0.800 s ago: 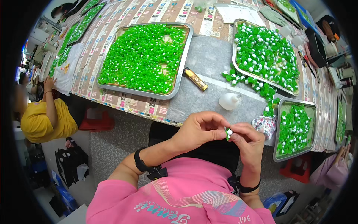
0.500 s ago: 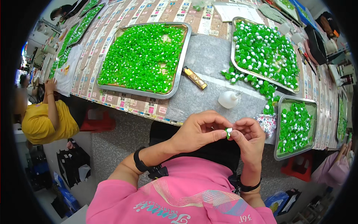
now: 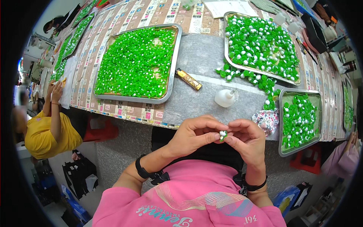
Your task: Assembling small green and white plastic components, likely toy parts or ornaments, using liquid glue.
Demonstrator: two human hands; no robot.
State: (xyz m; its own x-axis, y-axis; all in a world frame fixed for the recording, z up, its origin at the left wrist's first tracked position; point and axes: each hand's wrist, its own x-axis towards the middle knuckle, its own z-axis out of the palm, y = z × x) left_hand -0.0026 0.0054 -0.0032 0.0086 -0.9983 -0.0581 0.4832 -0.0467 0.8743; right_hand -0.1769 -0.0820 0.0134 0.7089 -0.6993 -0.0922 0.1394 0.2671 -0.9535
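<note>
Green-white piece [image 3: 223, 135], pinched midair, shape unclear

In my head view, the large tray [image 3: 174, 60] and white bottle [image 3: 225, 99] now sit farther left; the green-and-white piece [image 3: 223, 134] lies turned between left hand [image 3: 193, 133] and right hand [image 3: 247, 138]; a co-worker's hands [image 3: 56, 92] appear farther right.

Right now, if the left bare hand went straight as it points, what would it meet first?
Probably the right hand, past the small green-and-white piece the left hand touches; depth is unclear.
</note>
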